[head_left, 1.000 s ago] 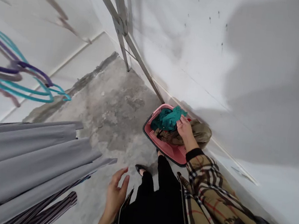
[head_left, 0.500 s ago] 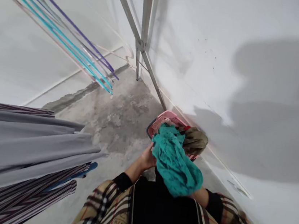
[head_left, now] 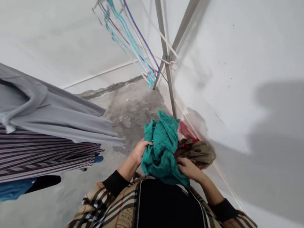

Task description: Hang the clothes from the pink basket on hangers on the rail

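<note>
A crumpled teal garment (head_left: 162, 145) hangs between my hands in front of my chest; its exact kind is hidden by the folds. My left hand (head_left: 141, 150) grips its left side, with the thumb lying over the cloth. On the other side, my right hand (head_left: 189, 168) has its fingers curled at the garment's right edge. Just beyond it, a brown-olive cloth (head_left: 198, 153) with some red beside it lies bunched on the pink basket (head_left: 186, 130). Most of the basket is hidden behind the teal garment.
Grey clothing (head_left: 65, 118) and striped clothing (head_left: 38, 155) hang at the left. Several teal, purple and white hangers (head_left: 131, 33) hang ahead, near the crossed metal legs (head_left: 167, 58) of a rack. A white wall (head_left: 251, 115) runs along the right, above the concrete floor (head_left: 130, 107).
The teal garment has been drawn up and gathered, and now covers more of the basket. My right hand has come out from beneath it to its right edge. The view has shifted left.
</note>
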`<action>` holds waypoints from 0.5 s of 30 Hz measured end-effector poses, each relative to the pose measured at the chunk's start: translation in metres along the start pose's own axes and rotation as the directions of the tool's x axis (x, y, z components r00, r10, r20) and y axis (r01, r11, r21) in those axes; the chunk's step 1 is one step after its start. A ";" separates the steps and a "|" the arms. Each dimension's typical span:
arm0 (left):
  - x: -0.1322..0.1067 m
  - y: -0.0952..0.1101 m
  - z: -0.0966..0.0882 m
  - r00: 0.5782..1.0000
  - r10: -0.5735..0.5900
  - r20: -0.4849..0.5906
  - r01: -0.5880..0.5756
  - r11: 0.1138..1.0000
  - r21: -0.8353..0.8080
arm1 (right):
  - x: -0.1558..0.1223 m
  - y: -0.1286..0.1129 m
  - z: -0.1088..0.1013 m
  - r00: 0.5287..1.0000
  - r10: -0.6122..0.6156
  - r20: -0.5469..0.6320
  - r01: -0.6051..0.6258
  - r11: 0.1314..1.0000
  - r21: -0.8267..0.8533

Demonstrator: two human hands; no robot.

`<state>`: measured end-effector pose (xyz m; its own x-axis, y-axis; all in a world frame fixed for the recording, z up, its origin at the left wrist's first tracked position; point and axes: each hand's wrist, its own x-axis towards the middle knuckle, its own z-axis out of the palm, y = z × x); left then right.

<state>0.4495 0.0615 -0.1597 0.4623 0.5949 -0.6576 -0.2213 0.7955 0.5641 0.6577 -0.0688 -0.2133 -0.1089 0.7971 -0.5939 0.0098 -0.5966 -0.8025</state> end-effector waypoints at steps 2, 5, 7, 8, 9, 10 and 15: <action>-0.023 0.014 -0.006 0.995 0.100 -0.024 -0.101 0.994 -0.038 | 0.012 -0.009 -0.002 0.998 -0.012 -0.056 -0.002 0.972 -0.235; -0.054 0.026 -0.015 0.971 0.231 -0.067 -0.234 0.971 -0.042 | 0.026 -0.037 -0.002 0.980 -0.170 -0.099 0.121 0.917 -0.380; -0.070 0.026 -0.022 0.962 0.265 -0.062 -0.267 0.964 -0.020 | 0.033 -0.062 0.006 0.933 -0.344 -0.106 0.290 0.892 -0.347; -0.077 0.025 -0.025 0.961 0.271 -0.048 -0.272 0.962 -0.004 | 0.035 -0.075 0.013 0.909 -0.403 -0.107 0.362 0.889 -0.279; -0.084 0.022 -0.029 0.961 0.277 -0.026 -0.276 0.961 0.024 | 0.036 -0.087 0.022 0.899 -0.425 -0.101 0.403 0.896 -0.183; -0.090 0.019 -0.034 0.959 0.282 0.000 -0.282 0.957 0.063 | 0.037 -0.097 0.034 0.910 -0.408 -0.074 0.402 0.912 -0.079; -0.127 0.009 -0.062 0.941 0.323 0.097 -0.337 0.909 0.244 | 0.033 -0.122 0.107 0.932 -0.236 0.276 0.201 0.968 0.149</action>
<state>0.3362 0.0002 -0.1022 0.4470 0.8058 -0.3885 -0.1478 0.4948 0.8563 0.5468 0.0208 -0.1290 -0.3784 0.8579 -0.3477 -0.1609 -0.4309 -0.8880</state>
